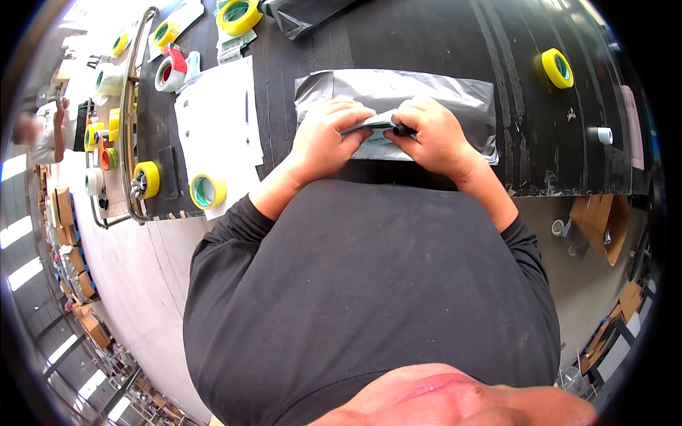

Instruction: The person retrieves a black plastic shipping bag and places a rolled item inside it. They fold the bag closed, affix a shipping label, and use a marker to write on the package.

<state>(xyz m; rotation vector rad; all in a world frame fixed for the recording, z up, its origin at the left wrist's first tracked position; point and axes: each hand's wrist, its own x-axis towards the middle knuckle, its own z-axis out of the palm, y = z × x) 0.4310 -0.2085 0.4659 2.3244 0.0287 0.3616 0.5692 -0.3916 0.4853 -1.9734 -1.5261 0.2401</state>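
Note:
A silver-grey plastic mailing bag (pixel 460 99) lies flat on the black tabletop in front of me. Over its near part, my left hand (pixel 325 136) pinches one end of a pale slip that looks like a label (pixel 376 122). The other end of it is between the fingers of my right hand (pixel 436 135). A short black cylinder, like a marker (pixel 404 130), also sits in my right hand, its end pointing toward the slip. My fingers hide much of the slip. Below it, the lower front edge of the bag shows pale printing.
White paper sheets (pixel 217 113) lie to the left, beside a yellow tape roll (pixel 207 192). More tape rolls stand near the metal rail (pixel 128 106). Another yellow roll (pixel 558 68) and a small white roll (pixel 604 135) are at the right. A cardboard box (pixel 600 224) stands below the table's right end.

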